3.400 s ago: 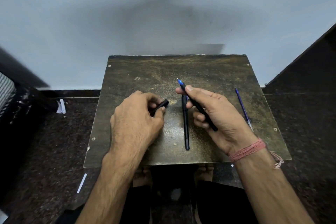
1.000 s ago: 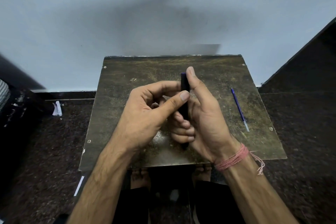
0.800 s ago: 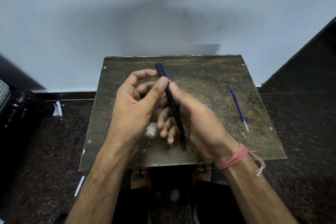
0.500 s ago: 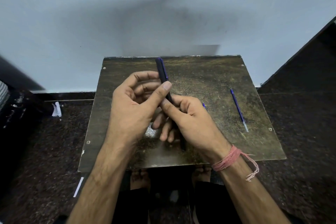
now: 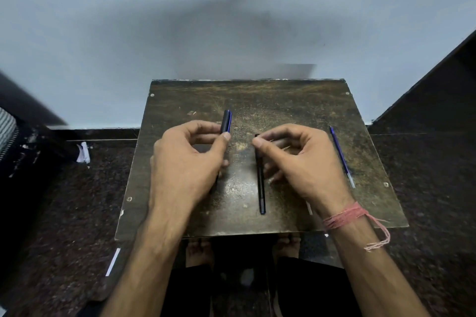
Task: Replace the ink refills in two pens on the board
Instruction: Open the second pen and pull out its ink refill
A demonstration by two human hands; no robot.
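A worn dark board (image 5: 309, 100) lies in front of me on the floor. My left hand (image 5: 185, 162) pinches a black pen (image 5: 226, 121) with a blue clip between thumb and fingers, its capped end pointing away from me and its lower part hidden by the hand. A second black pen (image 5: 261, 183) lies lengthwise on the board's middle. My right hand (image 5: 301, 162) has its thumb and curled fingers round that pen's far end. A blue refill (image 5: 341, 156) lies near the board's right edge.
A thin pale piece (image 5: 309, 208) shows on the board by my right wrist. Dark speckled floor (image 5: 77, 213) surrounds the board, with a white paper scrap (image 5: 83, 152) at left and a white strip (image 5: 112, 262) at front left. A pale wall stands behind.
Both hands were together on one pen. Now they have parted: the left hand keeps the capped pen at left, and the right hand has gone to the second pen on the board.
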